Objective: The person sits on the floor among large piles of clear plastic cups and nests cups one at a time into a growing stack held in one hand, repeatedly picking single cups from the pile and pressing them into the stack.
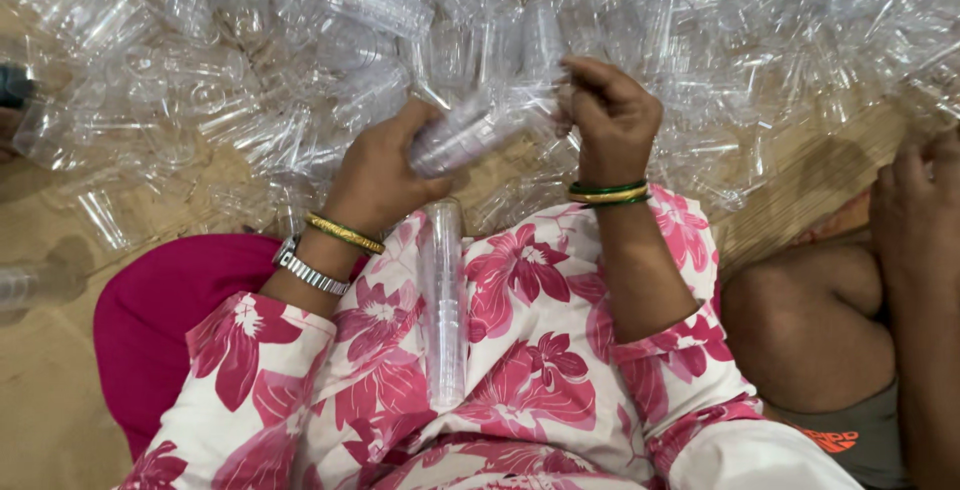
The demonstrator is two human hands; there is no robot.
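the left hand (378, 172) and the right hand (612, 115) are both squeezing a stack of clear cups (480, 130) over the lap. a second stack (443, 300) is lying on the flowery dress (520, 350). a big pile of cups (300, 40) is sitting in front.

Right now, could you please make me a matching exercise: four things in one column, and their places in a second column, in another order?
Things:
1. short stack of clear plastic cups
2. long stack of clear plastic cups
3. silver metal watch
4. heap of loose clear plastic cups

Places:
A. spread on the floor
B. on the left wrist
C. held between the left hand and right hand
D. lying on the flowered lap

Pairs: 1-C, 2-D, 3-B, 4-A
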